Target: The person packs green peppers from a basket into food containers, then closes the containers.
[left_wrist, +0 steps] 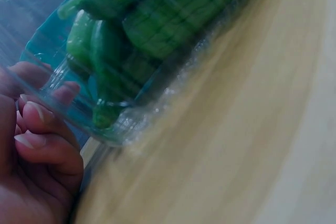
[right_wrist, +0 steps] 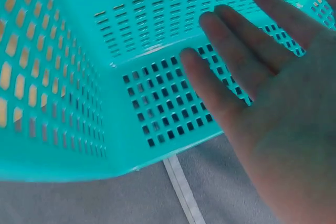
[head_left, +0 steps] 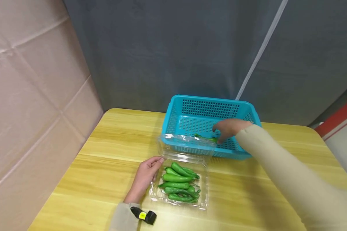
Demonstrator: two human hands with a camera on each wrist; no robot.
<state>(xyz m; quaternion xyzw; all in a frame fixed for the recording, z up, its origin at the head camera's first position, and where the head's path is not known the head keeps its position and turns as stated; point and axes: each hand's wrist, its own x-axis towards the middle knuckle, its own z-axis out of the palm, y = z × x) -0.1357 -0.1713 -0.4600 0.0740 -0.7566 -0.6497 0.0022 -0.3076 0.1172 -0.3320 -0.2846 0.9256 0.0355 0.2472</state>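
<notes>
A clear plastic clamshell box [head_left: 203, 192] with its lid raised stands on the table, holding several green chili peppers [head_left: 177, 178]. My left hand [head_left: 146, 173] pinches the box's far-left edge near the hinge. In the left wrist view, fingers of the left hand [left_wrist: 44, 140] curl at the clear wall, with the peppers [left_wrist: 168, 14] behind the plastic. Over the turquoise basket [head_left: 211, 99], my right hand [head_left: 228, 128] reaches inside. One green chili pepper [head_left: 205, 138] lies on the basket floor beside it. In the right wrist view, the right hand's [right_wrist: 273, 87] fingers are spread and hold nothing.
The basket stands at the back of the wooden table [head_left: 115, 141], against a dark grey curtain [head_left: 162, 48]. The box's raised lid [head_left: 188, 146] leans over the basket's front rim. A pinkish fabric wall [head_left: 31, 96] rises on the left.
</notes>
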